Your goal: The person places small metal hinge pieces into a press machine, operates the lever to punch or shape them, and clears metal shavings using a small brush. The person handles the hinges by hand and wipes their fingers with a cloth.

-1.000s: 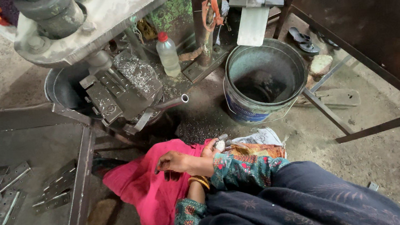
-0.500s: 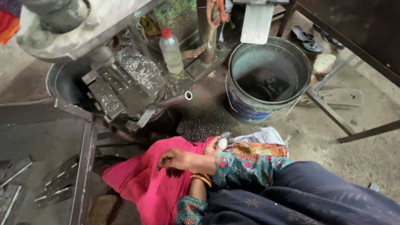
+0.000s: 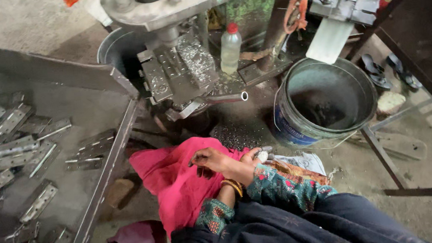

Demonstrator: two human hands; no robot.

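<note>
I am resting my left hand (image 3: 214, 163) with fingers curled loosely on the pink cloth (image 3: 174, 184) over my lap. My right hand (image 3: 257, 157) is pinching a small pale object; its grip looks closed. Hinges (image 3: 15, 150) are lying untouched on the tray (image 3: 104, 171); reaching them would demand leaning left.

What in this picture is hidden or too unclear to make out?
- Right hand: mostly covered by the left hand in the head view; whether it grips the small pale thing beside it cannot be told.
- Bucket: its bottom is dark; the contents are unclear.
- Metal hinges: the pile is cut off by the left edge.
- Machine: its upper part is cut off by the top edge.
</note>
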